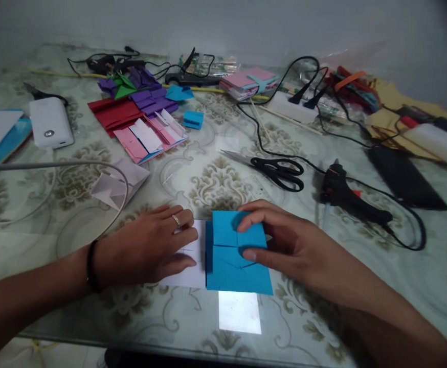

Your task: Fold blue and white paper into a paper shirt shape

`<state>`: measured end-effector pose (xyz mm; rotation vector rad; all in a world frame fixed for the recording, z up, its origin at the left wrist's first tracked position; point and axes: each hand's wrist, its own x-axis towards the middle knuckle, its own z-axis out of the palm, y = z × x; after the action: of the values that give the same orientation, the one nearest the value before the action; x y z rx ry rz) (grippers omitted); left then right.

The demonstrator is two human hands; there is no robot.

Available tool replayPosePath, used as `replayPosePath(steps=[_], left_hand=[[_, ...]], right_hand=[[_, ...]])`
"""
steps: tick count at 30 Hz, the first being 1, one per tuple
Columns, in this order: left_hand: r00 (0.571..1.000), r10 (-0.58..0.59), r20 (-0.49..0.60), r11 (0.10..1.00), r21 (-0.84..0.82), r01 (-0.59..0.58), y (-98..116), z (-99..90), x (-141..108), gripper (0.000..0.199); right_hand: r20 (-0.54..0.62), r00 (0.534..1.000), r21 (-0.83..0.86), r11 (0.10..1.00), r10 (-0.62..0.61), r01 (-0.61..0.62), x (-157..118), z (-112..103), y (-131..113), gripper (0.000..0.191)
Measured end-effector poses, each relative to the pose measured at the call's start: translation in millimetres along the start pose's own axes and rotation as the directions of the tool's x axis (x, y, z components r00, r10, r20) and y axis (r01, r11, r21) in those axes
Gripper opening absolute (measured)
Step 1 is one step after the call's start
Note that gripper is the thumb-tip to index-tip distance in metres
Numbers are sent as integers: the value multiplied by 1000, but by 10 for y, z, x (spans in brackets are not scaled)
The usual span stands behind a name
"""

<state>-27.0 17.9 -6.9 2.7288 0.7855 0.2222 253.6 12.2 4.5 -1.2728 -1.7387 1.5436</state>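
Blue paper (231,273) seems pinched by the right hand (298,245), left hand (150,245) half-curled over white paper (188,278).

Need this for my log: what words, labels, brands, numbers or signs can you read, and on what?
No text is readable.
Power bank: a round mark, too small to make out.
Blue paper and white paper: no lettering seen.
Glue gun: nothing legible.

1. Holding creased blue paper (227,271) by the right side in the right hand (292,243).
2. Resting the left hand (147,248) over white paper (191,278), just left.
3. Showing black-handled scissors (265,164) farther off, a glue gun (350,197) right, red folded paper (112,113) far left.
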Motion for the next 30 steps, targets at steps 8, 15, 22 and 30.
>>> replayPosePath(steps=[8, 15, 22, 30], left_hand=[[1000, 4, -11, 1000, -9, -4, -9, 15, -7, 15], [1000, 1, -6, 1000, 0, -1, -7, 12, -2, 15], [1000, 20, -14, 1000, 14, -20, -23, 30, -4, 17], [996, 77, -53, 997, 4, -76, -30, 55, -33, 29]], right_hand=[[25, 998, -176, 983, -56, 60, -1, 64, 9, 11], [51, 996, -251, 965, -69, 79, -35, 87, 5, 11], [50, 990, -358, 923, -132, 141, -39, 104, 29, 14], [82, 981, -426, 884, -174, 193, -74, 95, 39, 18]])
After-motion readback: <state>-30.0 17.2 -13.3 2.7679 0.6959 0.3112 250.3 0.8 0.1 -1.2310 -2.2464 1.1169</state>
